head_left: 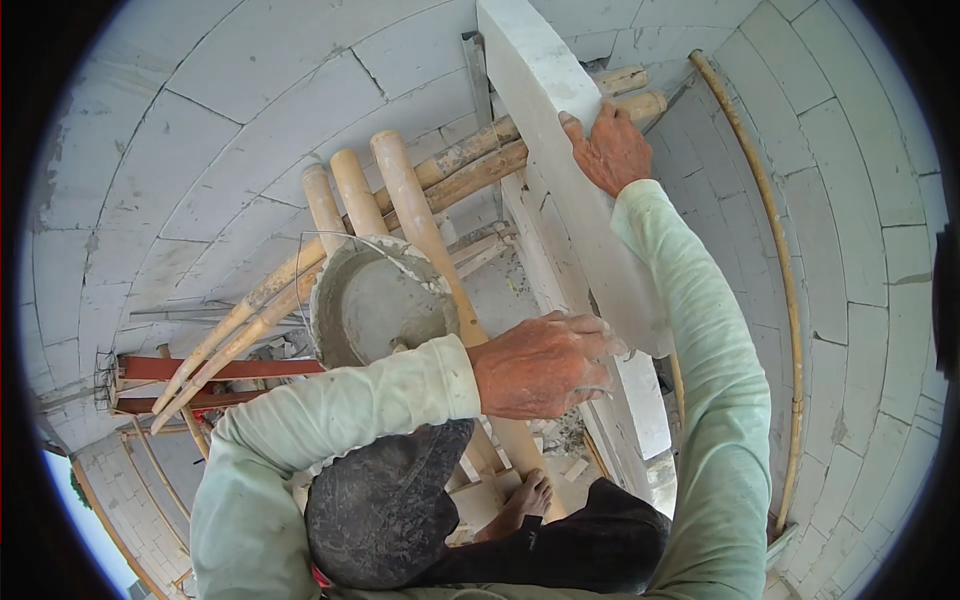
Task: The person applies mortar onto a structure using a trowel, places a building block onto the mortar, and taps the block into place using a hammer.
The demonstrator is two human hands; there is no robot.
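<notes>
A long white block [545,80] stands on edge, slanting from the top centre toward the lower right. My right hand [610,150] grips its upper part, fingers bent over the edge. My left hand [545,365], dusted pale at the fingers, is curled at the block's lower end, with the fingertips partly hidden. Left of that hand, a bucket of grey mortar [375,295] rests among bamboo poles, with a wire handle across it. A short handle inside the mortar is partly hidden by my left sleeve. More white blockwork [645,410] lies beneath and beside the held block.
Bamboo poles [450,160] cross in front of me, and an upright one [770,220] stands at the right. Block walls [850,250] surround the space. Red beams [220,368] are at lower left. My bare foot [520,500] rests on a plank, with rubble below.
</notes>
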